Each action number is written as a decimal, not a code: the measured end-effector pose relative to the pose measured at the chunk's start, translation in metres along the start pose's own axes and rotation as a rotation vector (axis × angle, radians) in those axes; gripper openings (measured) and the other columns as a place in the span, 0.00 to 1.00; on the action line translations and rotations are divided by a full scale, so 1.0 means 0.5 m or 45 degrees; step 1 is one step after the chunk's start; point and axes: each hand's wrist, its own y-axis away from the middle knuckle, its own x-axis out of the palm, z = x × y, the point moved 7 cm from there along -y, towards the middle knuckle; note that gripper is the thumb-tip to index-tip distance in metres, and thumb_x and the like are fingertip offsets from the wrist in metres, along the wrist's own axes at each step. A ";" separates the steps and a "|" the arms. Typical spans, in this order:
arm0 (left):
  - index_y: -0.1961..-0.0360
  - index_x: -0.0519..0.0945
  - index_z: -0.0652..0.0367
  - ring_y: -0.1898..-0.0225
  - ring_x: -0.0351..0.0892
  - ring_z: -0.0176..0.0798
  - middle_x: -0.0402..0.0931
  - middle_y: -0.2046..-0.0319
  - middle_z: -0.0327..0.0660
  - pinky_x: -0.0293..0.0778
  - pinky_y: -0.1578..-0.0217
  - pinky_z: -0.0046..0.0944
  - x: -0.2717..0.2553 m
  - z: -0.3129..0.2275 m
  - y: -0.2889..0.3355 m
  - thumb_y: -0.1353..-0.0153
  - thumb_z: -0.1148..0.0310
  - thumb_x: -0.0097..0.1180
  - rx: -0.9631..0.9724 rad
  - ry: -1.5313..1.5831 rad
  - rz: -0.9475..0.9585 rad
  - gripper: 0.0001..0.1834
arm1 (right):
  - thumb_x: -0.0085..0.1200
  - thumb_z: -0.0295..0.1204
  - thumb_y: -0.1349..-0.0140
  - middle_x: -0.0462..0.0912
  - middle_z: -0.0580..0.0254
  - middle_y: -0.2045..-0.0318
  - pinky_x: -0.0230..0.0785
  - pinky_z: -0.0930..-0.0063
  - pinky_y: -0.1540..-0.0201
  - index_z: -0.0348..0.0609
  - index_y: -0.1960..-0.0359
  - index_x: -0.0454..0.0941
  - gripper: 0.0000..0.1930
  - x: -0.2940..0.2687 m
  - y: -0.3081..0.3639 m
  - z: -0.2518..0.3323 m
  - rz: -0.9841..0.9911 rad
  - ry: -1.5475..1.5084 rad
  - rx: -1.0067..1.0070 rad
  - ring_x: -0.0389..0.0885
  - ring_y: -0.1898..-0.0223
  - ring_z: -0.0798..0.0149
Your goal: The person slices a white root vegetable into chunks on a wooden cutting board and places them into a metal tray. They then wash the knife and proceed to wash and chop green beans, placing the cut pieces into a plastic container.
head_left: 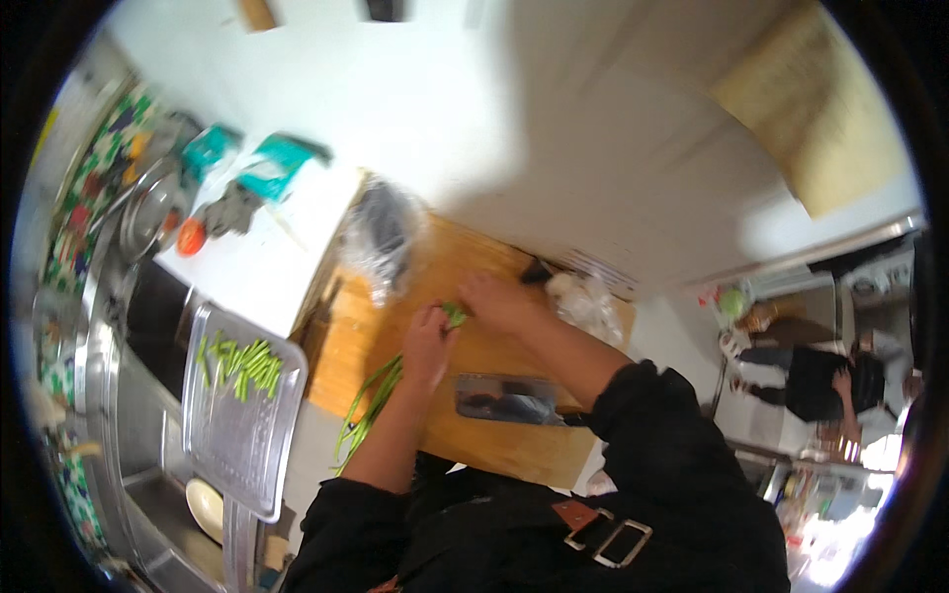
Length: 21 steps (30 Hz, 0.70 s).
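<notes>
My left hand (431,346) is closed around a bunch of long thin green vegetable stalks (381,395). Their lengths trail under my left forearm toward me, and a green end (453,315) sticks out between my hands. My right hand (492,300) is just right of that end, low over the wooden cutting board (465,257); its fingers are blurred, so their grip is unclear. A cleaver (509,397) with a broad blade and dark handle lies flat on the board, below my right forearm.
Left of the board, a metal tray (242,455) holds short cut green pieces (242,366), beside a steel sink (148,425). A dark item in clear plastic (381,237) and a crumpled clear bag (585,304) edge the board. A tomato (191,236) is at far left. Another person (811,381) stands at right.
</notes>
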 end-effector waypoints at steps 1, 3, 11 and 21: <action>0.72 0.70 0.61 0.55 0.73 0.54 0.73 0.53 0.49 0.71 0.56 0.46 0.016 0.035 0.007 0.53 0.76 0.63 -0.174 0.334 -0.007 0.12 | 0.46 0.27 0.43 0.75 0.51 0.54 0.68 0.57 0.54 0.43 0.59 0.74 0.11 -0.017 -0.003 0.010 -0.008 -0.151 -0.034 0.73 0.52 0.47; 0.73 0.70 0.59 0.56 0.73 0.54 0.74 0.57 0.48 0.71 0.57 0.47 0.027 0.057 0.017 0.53 0.74 0.63 -0.099 0.352 -0.087 0.11 | 0.47 0.28 0.43 0.76 0.48 0.59 0.67 0.54 0.55 0.41 0.63 0.74 0.09 -0.052 0.007 0.016 0.076 -0.332 -0.032 0.73 0.53 0.46; 0.65 0.72 0.59 0.61 0.73 0.43 0.71 0.64 0.43 0.71 0.60 0.40 0.026 0.042 0.046 0.45 0.70 0.56 -0.431 1.465 -0.233 0.09 | 0.51 0.26 0.47 0.74 0.46 0.59 0.68 0.55 0.57 0.39 0.60 0.71 0.12 -0.260 -0.145 0.338 -0.351 -0.677 -0.403 0.74 0.56 0.46; 0.56 0.71 0.62 0.64 0.70 0.36 0.71 0.63 0.41 0.69 0.62 0.37 0.120 0.092 0.021 0.32 0.64 0.44 -0.330 0.631 0.181 0.12 | 0.55 0.24 0.48 0.76 0.52 0.57 0.68 0.59 0.50 0.39 0.53 0.71 0.18 -0.260 -0.278 0.599 -0.372 -0.381 -0.751 0.75 0.53 0.48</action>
